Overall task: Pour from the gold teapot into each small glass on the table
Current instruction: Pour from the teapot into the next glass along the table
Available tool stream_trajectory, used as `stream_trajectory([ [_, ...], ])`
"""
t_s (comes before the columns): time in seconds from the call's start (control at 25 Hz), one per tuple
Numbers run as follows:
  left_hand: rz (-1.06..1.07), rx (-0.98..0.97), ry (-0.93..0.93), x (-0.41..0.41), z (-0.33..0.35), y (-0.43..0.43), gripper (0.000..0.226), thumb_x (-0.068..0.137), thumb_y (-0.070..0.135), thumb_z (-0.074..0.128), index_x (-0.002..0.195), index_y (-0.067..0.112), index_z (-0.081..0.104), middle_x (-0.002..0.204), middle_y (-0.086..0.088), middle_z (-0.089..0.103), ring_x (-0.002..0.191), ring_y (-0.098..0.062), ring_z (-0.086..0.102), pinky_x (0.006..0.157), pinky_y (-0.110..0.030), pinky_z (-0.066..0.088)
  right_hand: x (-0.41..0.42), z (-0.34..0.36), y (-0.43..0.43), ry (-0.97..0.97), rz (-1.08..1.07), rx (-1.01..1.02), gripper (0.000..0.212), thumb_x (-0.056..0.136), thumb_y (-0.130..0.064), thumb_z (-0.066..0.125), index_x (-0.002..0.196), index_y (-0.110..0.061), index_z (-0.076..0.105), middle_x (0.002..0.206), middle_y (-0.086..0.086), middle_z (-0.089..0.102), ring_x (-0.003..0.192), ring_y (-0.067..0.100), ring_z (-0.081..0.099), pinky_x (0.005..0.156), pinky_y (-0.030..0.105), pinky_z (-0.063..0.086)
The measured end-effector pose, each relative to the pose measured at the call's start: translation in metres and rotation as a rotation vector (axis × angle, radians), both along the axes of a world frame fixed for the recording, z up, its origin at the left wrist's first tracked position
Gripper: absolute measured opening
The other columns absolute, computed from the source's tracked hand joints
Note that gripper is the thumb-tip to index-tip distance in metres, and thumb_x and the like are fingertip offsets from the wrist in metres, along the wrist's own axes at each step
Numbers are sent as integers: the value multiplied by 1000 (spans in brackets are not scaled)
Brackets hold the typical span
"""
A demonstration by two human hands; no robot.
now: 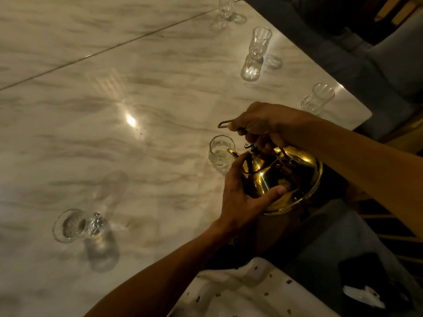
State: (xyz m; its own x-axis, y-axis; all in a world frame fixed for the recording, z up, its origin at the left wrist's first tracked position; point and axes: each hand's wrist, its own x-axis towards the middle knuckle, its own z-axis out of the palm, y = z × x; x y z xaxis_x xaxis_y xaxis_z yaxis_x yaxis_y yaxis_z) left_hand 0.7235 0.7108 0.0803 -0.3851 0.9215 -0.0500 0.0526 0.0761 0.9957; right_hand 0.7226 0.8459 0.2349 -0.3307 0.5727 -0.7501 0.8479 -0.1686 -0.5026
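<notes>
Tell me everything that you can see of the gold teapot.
The gold teapot looks like polished metal, with a round body, a curved spout, a lid with a dark knob and a thin handle above. It is held tilted, its spout over the rim of a small glass on the marble table. The right hand grips the handle; the left hand holds the body from the side.

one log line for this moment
phase: pour | right hand: grips gold teapot handle | left hand: holds teapot body | spout: at rim of near glass
</notes>
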Motion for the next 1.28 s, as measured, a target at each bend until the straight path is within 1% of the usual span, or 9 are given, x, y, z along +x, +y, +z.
stream_trajectory([
  [0.08, 10, 7, 4, -1, 0, 1, 90, 65, 59, 78, 142, 43, 35, 136, 27, 46, 125, 6, 52, 99, -18, 51, -3, 0, 2, -9, 5, -14, 33, 92, -26, 51, 62, -13, 47, 42, -3, 35, 28, 6, 23, 35, 14, 23],
  [0.2, 7, 17, -2, 0, -3, 3, 90, 67, 60, 78, 143, 45, 34, 141, 14, 49, 128, -12, 56, 101, -37, 56, -4, -3, 6, 11, -5, -88, 36, 94, -26, 48, 61, -13, 44, 31, -6, 34, 23, 5, 23, 32, 10, 22],
  [0.28, -2, 12, -8, 0, -5, 4, 89, 68, 58, 79, 143, 46, 33, 143, 8, 50, 127, -16, 58, 99, -41, 58, -4, -5, 8, 34, -19, -140, 37, 95, -25, 45, 61, -12, 43, 28, -6, 33, 20, 4, 24, 30, 8, 23],
  [0.4, -3, -1, -13, 0, -6, 5, 90, 68, 57, 78, 145, 41, 34, 142, 7, 50, 126, -9, 57, 99, -30, 57, -4, -5, 9, 15, -15, -107, 36, 95, -25, 47, 61, -12, 45, 33, -5, 34, 23, 5, 24, 31, 10, 23],
  [0.48, -7, -5, -10, 0, -4, 6, 91, 68, 56, 78, 146, 36, 35, 139, 14, 50, 124, 5, 53, 97, -16, 52, -4, -4, 9, 2, -11, -79, 36, 94, -26, 49, 61, -13, 45, 36, -4, 34, 24, 5, 23, 32, 11, 24],
  [0.6, -20, 10, -23, -1, -2, 7, 87, 69, 50, 79, 143, 35, 35, 134, 26, 46, 120, 16, 51, 94, -8, 49, -3, -3, 9, -14, -13, -65, 35, 94, -28, 50, 62, -13, 46, 44, -3, 34, 25, 5, 23, 34, 12, 23],
  [1.04, 4, 6, 2, 0, -6, 6, 96, 67, 57, 79, 148, 28, 36, 144, 9, 47, 130, -5, 52, 101, -30, 54, -3, -1, 6, -30, 5, -17, 33, 92, -29, 52, 65, -12, 51, 49, -1, 37, 32, 8, 26, 39, 17, 25],
  [1.2, 0, 7, -4, -1, -5, 5, 91, 68, 55, 79, 145, 35, 35, 138, 28, 42, 126, 10, 49, 98, -16, 50, -2, -1, 5, -19, 5, -25, 33, 92, -29, 52, 64, -11, 50, 49, -1, 38, 32, 7, 26, 39, 17, 24],
  [1.28, -4, 8, -6, -2, -7, 4, 92, 68, 54, 80, 145, 36, 35, 139, 28, 42, 125, 11, 49, 97, -15, 51, -2, -2, 4, -12, 4, -20, 34, 92, -30, 53, 64, -11, 50, 50, 0, 38, 32, 7, 26, 39, 18, 25],
])
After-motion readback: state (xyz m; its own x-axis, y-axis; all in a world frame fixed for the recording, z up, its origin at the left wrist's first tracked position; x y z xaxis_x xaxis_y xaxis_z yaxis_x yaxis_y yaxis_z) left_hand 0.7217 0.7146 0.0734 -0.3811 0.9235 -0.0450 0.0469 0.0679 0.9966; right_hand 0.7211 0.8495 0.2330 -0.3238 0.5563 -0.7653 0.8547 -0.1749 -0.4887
